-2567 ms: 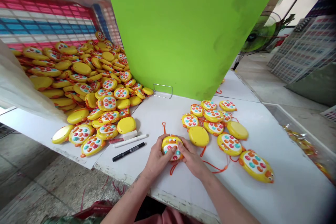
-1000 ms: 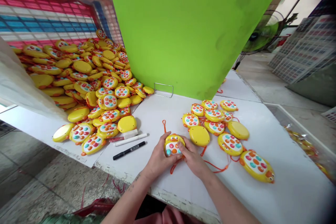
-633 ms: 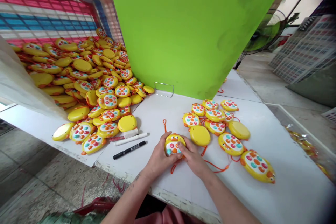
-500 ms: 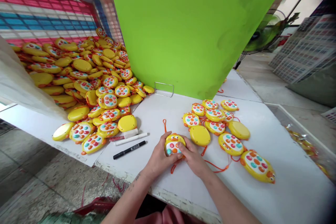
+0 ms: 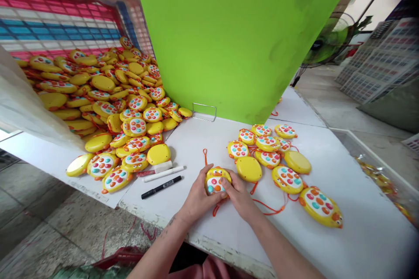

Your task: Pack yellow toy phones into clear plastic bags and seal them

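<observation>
Between both hands is a yellow duck-shaped button toy (image 5: 216, 179), its face and coloured buttons turned up toward me. My left hand (image 5: 199, 191) wraps its left side, and my right hand (image 5: 238, 192) grips the right side with the thumb lying over the buttons. An orange cord loop (image 5: 205, 156) sticks up behind the left fingers; another orange loop hangs below the toy. Just right of my hands lies a duck toy back side up (image 5: 249, 169), with several more ducks, mostly buttons up (image 5: 288, 179), beyond it. One duck (image 5: 321, 207) lies nearest the right front.
A large heap of duck toys (image 5: 108, 83) spills from the left onto the white table (image 5: 196, 139). A black marker (image 5: 161, 187), a white pen (image 5: 164, 173) and a white block (image 5: 163, 166) lie left of my hands. A green panel (image 5: 229, 43) stands behind, with a wire bracket (image 5: 204, 112) before it.
Almost nothing differs. Both hands keep the duck toy in the same place and grip; the view has shifted very slightly.
</observation>
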Motion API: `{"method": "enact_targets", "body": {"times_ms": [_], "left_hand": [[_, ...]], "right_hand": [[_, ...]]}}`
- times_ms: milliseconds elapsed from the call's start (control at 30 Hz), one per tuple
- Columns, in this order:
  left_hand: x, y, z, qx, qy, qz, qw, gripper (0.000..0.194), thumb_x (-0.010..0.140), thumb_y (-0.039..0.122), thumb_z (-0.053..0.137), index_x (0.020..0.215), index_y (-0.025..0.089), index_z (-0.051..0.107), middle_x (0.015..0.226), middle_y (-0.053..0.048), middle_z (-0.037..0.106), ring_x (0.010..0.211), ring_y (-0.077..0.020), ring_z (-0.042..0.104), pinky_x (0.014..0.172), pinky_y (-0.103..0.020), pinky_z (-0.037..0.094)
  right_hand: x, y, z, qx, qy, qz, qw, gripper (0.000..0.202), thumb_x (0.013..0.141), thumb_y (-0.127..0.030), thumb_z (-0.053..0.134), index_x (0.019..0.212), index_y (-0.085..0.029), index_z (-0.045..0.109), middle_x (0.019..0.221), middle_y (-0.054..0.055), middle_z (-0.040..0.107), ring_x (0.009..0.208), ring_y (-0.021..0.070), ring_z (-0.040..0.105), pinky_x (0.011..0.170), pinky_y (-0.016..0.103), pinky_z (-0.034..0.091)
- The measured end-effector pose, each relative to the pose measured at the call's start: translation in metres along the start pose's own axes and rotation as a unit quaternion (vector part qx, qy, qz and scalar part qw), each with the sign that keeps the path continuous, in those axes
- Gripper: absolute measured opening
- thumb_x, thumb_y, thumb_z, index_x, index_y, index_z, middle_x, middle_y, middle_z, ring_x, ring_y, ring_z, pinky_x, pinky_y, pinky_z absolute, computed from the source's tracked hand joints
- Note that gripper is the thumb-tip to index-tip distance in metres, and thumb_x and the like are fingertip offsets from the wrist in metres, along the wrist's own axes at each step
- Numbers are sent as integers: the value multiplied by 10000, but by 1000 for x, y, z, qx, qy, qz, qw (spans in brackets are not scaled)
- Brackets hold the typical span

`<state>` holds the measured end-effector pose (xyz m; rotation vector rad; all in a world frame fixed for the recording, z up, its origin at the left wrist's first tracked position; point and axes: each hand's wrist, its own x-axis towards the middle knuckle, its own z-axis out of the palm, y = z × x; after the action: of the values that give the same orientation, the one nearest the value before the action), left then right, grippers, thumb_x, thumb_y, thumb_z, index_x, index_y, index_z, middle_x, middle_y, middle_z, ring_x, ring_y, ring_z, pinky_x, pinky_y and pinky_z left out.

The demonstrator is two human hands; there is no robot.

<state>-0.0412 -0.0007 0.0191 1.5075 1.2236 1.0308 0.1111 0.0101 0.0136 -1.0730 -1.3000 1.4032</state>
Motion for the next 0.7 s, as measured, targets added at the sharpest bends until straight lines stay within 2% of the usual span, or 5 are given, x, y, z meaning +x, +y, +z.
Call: {"method": "enact_targets", "body": {"times_ms": [233, 367, 500, 600, 700], "left_hand": [[-2, -6, 2, 17, -13, 46, 999, 871, 654, 273, 792, 1384, 208, 322, 1345, -121, 454, 1166, -271, 506, 1009, -414, 412], [-2, -8, 1, 16, -1, 40, 999, 727, 747, 297, 720, 1368, 229, 349, 1316, -102, 490, 1140, -248, 524, 993, -396, 423], [-1, -9, 0, -29, -14, 38, 999, 801, 730, 343, 742, 1393, 218, 310, 1305, -97, 500, 1109, -236, 544, 971, -363, 442], [0, -7, 0, -76, -31, 54, 995, 883, 743, 377, 730, 1434, 222, 201, 1325, -122, 465, 1087, -232, 562, 919, -352, 476], [-1, -5, 0, -66, -8, 72, 995, 758, 828, 408, 631, 1424, 242, 192, 1323, -135, 440, 1034, -218, 589, 836, -339, 504]], "right_hand": [[-1, -3, 0, -3, 25, -9, 1000, 322, 850, -465, 553, 1064, -227, 591, 947, 27, 651, 857, 214, 598, 733, 313, 496], [-2, -6, -3, 23, -4, -2, 1000, 346, 884, -484, 504, 1134, -261, 593, 1053, 17, 641, 956, 210, 583, 800, 309, 480], [0, -3, -4, 25, -4, 3, 1000, 362, 874, -491, 532, 1144, -261, 600, 1082, 25, 646, 996, 212, 583, 843, 321, 471], [6, -2, -7, 147, 24, 38, 988, 390, 833, -522, 576, 1120, -259, 602, 1085, 43, 662, 1000, 245, 609, 798, 368, 507], [8, -7, -14, 319, 54, 28, 946, 441, 847, -588, 505, 1161, -284, 571, 1192, 49, 634, 1098, 258, 591, 840, 402, 510]]}}
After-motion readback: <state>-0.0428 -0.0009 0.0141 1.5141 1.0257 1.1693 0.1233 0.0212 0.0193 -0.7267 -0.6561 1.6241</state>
